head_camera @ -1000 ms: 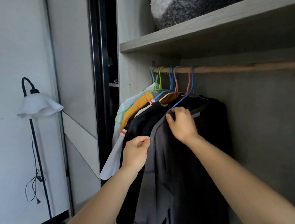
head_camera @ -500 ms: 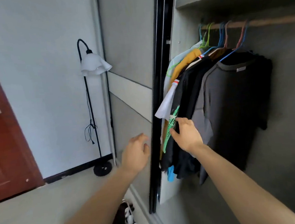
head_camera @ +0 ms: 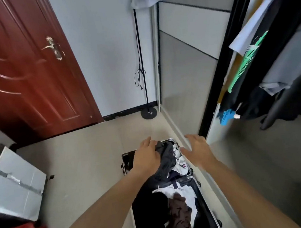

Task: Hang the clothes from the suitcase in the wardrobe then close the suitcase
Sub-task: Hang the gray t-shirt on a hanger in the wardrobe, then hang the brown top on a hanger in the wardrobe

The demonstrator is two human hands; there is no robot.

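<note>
Both hands down over the open black suitcase with silver trim (head_camera: 127,161), bottom centre.
Left hand (head_camera: 146,157) sits on a crumpled dark grey garment (head_camera: 165,159) inside; can't tell if its grip is closed. Right hand (head_camera: 198,151) is spread wide, holding nothing.

Far left, the door (head_camera: 24,79) is dark red wood with a glossy varnish, and its handle (head_camera: 53,47) looks like brassy metal. The floor (head_camera: 86,165) is matt beige tile. The suitcase (head_camera: 209,207) has a shiny, metal-looking rim, and the clothes (head_camera: 179,207) inside are soft crumpled cloth. The T-shirts (head_camera: 268,52) hanging on the right are cloth too. The wardrobe's sliding door (head_camera: 184,74) has matt grey panels. Near left there's a smooth white box (head_camera: 15,196) with grey tape (head_camera: 17,181) on it.
</note>
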